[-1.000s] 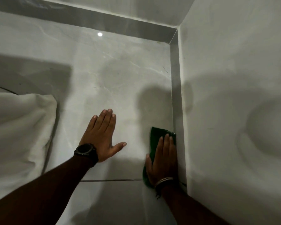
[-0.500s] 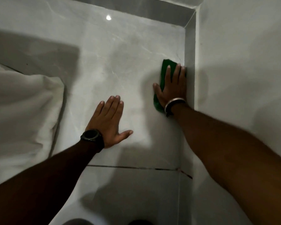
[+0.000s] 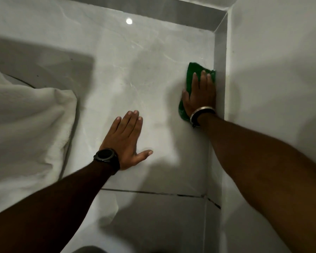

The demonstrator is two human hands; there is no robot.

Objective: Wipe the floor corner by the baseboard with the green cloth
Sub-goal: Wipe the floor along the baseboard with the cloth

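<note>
1. A dark grout line (image 3: 153,193) crosses the pale floor tiles (image 3: 144,88) in the lower part of the frame.
2. Lower centre, the left hand (image 3: 125,141) lies flat on the floor, fingers straight and holding nothing; a black watch (image 3: 105,155) sits on its wrist, with no readable writing.
3. At the left edge lies a rumpled white fabric (image 3: 26,121).
4. Right of centre, the right hand (image 3: 199,95), with a wristband (image 3: 201,114), presses flat on the green cloth (image 3: 192,70), fingers extended, not curled.
5. The cloth lies on the floor, touching the grey baseboard (image 3: 220,73) below the right wall.
6. The corner (image 3: 222,21) is at upper right.
</note>
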